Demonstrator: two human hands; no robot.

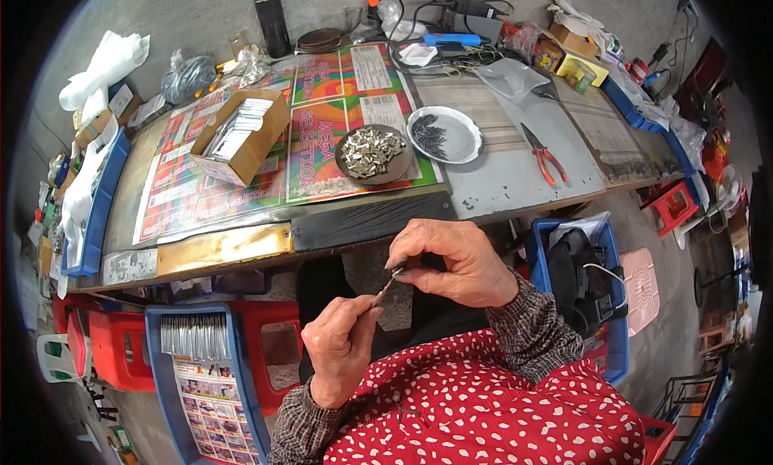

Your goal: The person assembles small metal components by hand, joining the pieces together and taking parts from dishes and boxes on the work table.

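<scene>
A thin, slender stick (pixel 385 293), pinkish with a dark upper end, spans the gap between my two hands over my lap. My left hand (pixel 342 344) pinches its lower end between thumb and fingers. At the dark upper end, my right hand (pixel 459 264) is closed, its thumb and fingertips pressed together; exactly what they grip is partly hidden. Beyond the hands, on the table, a brown bowl (pixel 408 161) holds many small silvery metal tubes (pixel 370 152). Beside it, a white bowl (pixel 473 143) contains thin black pieces (pixel 430 135).
On the table (pixel 225 250) stand an open cardboard box (pixel 270 143) of pale slim items and red-handled pliers (pixel 547 163). A blue crate (pixel 153 368) with rows of slender packed pieces sits at lower left. Another blue crate (pixel 618 352) with a black bag is at right.
</scene>
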